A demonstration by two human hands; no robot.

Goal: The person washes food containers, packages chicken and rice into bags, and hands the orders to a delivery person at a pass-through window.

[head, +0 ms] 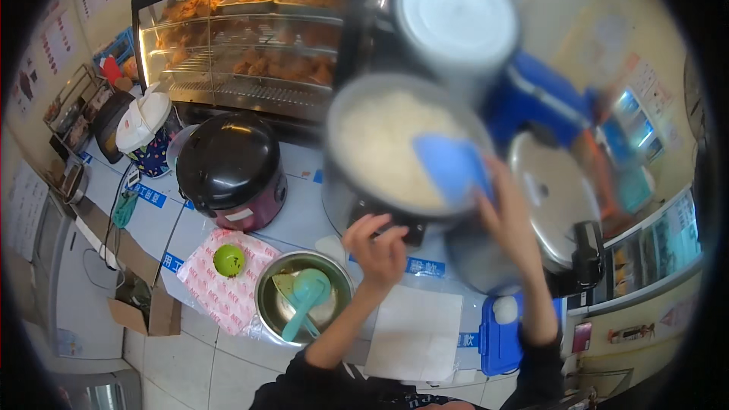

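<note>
A large grey pot (333,125) of white rice (376,142) stands before me, somewhat blurred. My right hand (512,222) grips a blue plastic scoop (447,162), its blade over the rice at the pot's right side. At the pot's front, the bent fingers of my left hand (379,245) lie over a black handle (414,233); whether they grip it is unclear. Just left of my left forearm, a steel bowl (267,319) contains a turquoise ladle (304,304) and another utensil. To the pot's right is a metal lid (549,199) with a black handle.
A glass warming cabinet (245,40) of fried food spans the back. A black-lidded rice cooker (230,171) stands left, behind a green cup (229,261) on pink paper (228,296). A white-topped container (455,5) rises behind the pot. Blue lidded box (495,347) and white sheet (416,333) lie in front.
</note>
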